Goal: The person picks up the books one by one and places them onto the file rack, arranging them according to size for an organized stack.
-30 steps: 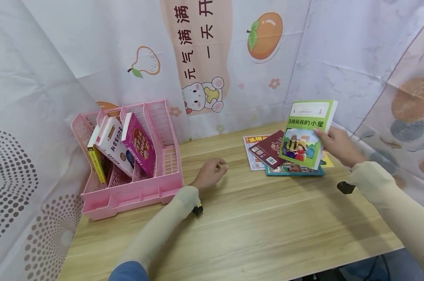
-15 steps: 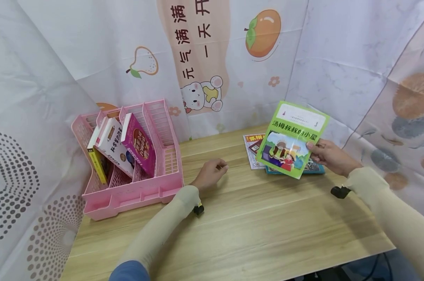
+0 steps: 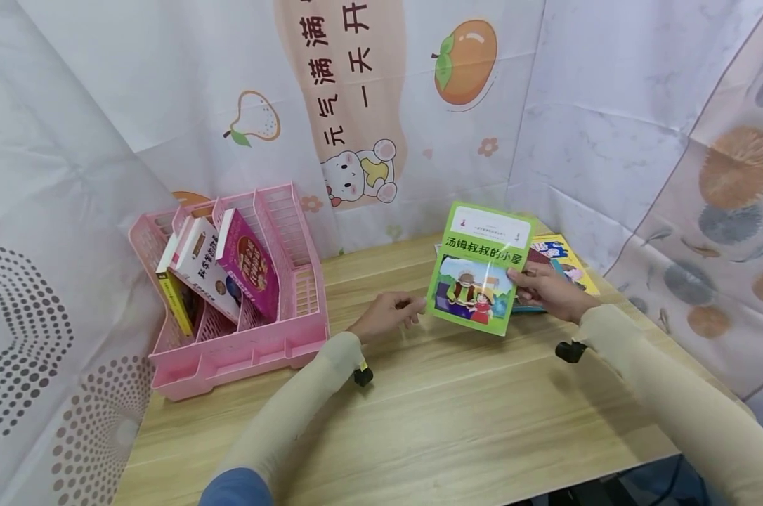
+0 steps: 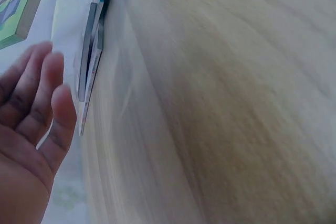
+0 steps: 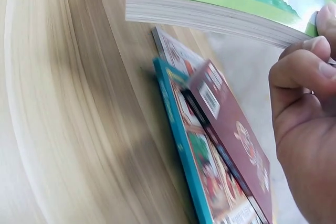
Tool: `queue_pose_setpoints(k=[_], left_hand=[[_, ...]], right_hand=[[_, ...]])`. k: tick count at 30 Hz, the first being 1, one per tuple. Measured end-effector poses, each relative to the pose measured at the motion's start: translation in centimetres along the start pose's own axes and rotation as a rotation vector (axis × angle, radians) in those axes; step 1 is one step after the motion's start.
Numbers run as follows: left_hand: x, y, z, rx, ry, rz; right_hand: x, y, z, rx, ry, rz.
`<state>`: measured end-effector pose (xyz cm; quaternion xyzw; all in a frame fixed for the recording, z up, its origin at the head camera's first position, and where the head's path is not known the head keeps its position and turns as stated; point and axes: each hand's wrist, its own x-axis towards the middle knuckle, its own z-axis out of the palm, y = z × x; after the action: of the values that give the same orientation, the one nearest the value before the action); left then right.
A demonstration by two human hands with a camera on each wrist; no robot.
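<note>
A green paperback book point(image 3: 479, 270) with a cartoon cover is held up in front of the back curtain. My right hand point(image 3: 553, 289) pinches its right edge, thumb on the cover and fingers behind, as the right wrist view also shows. Near the book's lower left edge is my left hand point(image 3: 390, 314), holding nothing. Its fingers point(image 4: 39, 87) point up loosely toward the book's corner in the left wrist view. Behind the green book lie a maroon book point(image 5: 236, 135), a teal-edged book point(image 5: 181, 140) and a yellow book point(image 3: 565, 261), partly covered in the head view.
A pink slotted book rack point(image 3: 239, 351) stands at the left of the wooden table point(image 3: 419, 422). A yellow-spined book point(image 3: 175, 302), a white book point(image 3: 207, 270) and a magenta book point(image 3: 250, 263) lean in its slots. A printed curtain point(image 3: 470, 161) hangs behind.
My right hand has brought the green book leftward and lower, turning its cover more toward the camera. My left hand has stretched slightly right, toward the book's edge.
</note>
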<state>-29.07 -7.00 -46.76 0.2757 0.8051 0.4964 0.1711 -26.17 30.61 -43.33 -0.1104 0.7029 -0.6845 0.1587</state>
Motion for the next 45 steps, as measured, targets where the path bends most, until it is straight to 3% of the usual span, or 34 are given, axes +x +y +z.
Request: queue_pose_setpoints(k=[8,17,22,26,30,35,38,45], left_hand=[[0.2,0.8,-0.2,-0.024,-0.056,-0.031],[0.0,0.7,0.3,-0.052,-0.269,-0.078],[-0.7,0.9,0.6,-0.075,-0.316,-0.113],[-1.1,0.7,0.5,-0.061,-0.252,-0.069],[-1.2,0.4,0.2,0.0,-0.139,-0.023],[-1.5,0.4,-0.1,0.047,-0.041,-0.082],[-1.8,0.6,-0.3,0.029,0.022,-0.089],[-2.7,1.0,-1.5,0.041,0.135,-0.02]], right_hand=[[1.6,-0.1,1.8,0.022,-0.088,0.008],[1.9,0.4,2.6,0.027,-0.216,0.044],[2.2,0.2,3.5,0.023,-0.259,0.085],[2.5,0.0,4.1,-0.015,-0.209,0.113],[3.1,0.0,4.7,-0.143,-0.157,0.09],[3.8,0.0,5.3,-0.307,-0.107,0.077],[4.1,0.1,5.5,-0.333,-0.086,0.098],[4.8,0.4,6.3,-0.343,-0.114,0.138]])
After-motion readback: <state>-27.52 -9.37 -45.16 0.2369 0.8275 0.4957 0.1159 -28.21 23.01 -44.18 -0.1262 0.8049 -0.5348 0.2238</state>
